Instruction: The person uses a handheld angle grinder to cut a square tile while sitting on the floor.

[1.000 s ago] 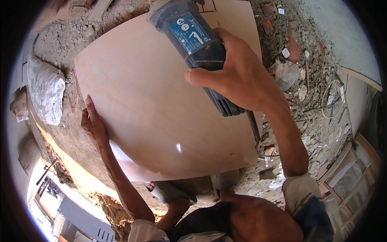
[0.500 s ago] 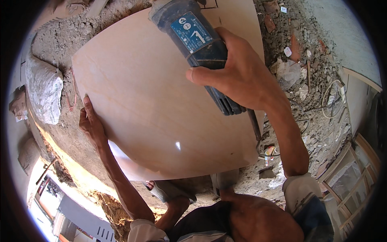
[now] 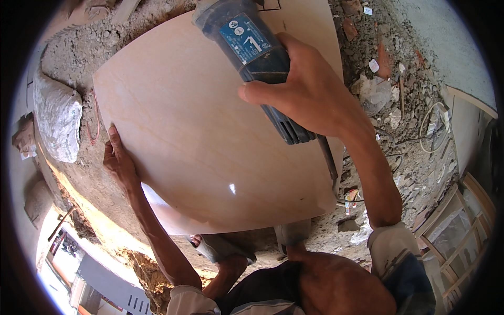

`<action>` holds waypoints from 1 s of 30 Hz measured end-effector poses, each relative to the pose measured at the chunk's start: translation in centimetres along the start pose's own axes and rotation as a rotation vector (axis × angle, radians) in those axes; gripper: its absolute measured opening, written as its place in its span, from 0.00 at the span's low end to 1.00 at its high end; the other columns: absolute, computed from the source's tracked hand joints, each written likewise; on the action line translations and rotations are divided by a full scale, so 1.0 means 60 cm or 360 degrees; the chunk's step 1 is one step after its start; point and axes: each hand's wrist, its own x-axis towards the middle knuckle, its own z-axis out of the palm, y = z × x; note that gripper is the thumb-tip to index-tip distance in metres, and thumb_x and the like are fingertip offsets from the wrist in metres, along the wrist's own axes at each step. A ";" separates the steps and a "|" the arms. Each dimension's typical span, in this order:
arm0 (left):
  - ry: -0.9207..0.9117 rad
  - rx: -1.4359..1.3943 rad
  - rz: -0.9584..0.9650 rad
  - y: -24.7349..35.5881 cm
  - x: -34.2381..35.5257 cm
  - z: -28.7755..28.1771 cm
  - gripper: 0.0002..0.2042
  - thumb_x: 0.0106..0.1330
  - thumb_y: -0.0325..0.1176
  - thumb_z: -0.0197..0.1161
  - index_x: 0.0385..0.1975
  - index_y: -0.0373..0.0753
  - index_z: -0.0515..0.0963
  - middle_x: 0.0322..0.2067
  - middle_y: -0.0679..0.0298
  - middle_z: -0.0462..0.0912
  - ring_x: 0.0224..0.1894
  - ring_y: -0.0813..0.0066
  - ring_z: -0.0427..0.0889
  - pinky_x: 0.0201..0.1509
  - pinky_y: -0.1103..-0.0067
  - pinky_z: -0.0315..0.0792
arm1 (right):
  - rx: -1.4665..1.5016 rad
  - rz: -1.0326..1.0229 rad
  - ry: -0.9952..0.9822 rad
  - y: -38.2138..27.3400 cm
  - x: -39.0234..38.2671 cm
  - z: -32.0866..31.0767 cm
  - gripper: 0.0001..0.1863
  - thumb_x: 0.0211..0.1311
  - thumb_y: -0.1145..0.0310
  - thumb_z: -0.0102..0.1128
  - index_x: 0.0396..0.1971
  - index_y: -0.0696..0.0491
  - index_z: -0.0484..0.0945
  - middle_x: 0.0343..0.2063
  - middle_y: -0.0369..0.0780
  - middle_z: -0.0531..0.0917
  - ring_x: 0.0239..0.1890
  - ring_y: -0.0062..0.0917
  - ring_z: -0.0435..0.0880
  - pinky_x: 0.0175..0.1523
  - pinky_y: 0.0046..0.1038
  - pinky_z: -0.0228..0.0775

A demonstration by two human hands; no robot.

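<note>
Fingers of the right hand wrap around the dark blue body of a power tool, thumb laid across its left side; at the left hand, the thumb rests on the tile's left edge, the others curl just outside it, and whether they pinch it I cannot tell. Rubble-strewn ground spreads around. On it, the glossy cream tile fills the middle, its near edge over grey sandals. At right leans a wooden frame; at far left lies a whitish sack. Over the tile's far right part sits the tool, its front end cut off by the view; a dark cord trails from its rear. Smallest, a white scrap lies beyond the tile's right edge.
</note>
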 end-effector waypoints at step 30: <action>-0.0069 0.0040 -0.0047 0.002 -0.001 -0.005 0.38 0.77 0.70 0.61 0.60 0.35 0.88 0.52 0.52 0.93 0.51 0.61 0.92 0.56 0.62 0.85 | 0.0119 -0.0033 0.0016 0.002 0.016 -0.002 0.24 0.53 0.56 0.77 0.38 0.63 0.84 0.26 0.47 0.88 0.29 0.34 0.89 0.40 0.37 0.82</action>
